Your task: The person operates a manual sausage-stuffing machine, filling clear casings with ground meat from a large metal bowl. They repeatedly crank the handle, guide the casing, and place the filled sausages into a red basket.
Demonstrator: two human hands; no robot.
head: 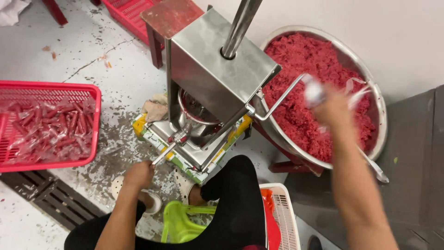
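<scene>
Head view: right hand (330, 109) grips the blurred crank handle (314, 92), left hand (138, 175) cups the nozzle (164, 154); fast cranking could burst filling out.

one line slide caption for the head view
Seated person's right hand on the crank of a steel sausage stuffer, left hand at its nozzle, beside a bowl of minced meat.

My left hand (138, 175) closes round the tip of the steel nozzle (167, 150) jutting from the upright stainless sausage stuffer (217, 74) on the floor; my right hand (334, 109), blurred, seems to grip its white-handled crank (296, 90) out at the side
</scene>
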